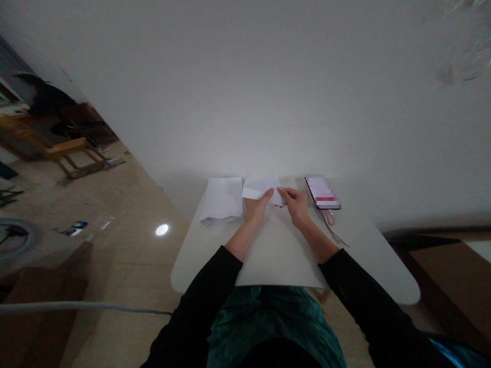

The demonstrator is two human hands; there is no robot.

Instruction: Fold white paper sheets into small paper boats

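Observation:
Between my two hands is a white sheet of paper [264, 185], held above the white table near the wall. My left hand [258, 204] grips its lower left part, thumb on top and the other fingers hidden underneath. At the right edge, my right hand [295, 202] pinches the paper between thumb and fingers. Small reddish marks show by the sheet's lower right edge. Just left of my left hand lies a thick stack of white paper [223, 199].
A phone [324, 193] with a pink strap [329, 217] lies on the white table [282, 260], right of my hands. The wall [264, 102] rises directly behind. Cardboard boxes [452, 276] stand at right. A wooden chair [69, 148] and a cable [84, 306] are at left.

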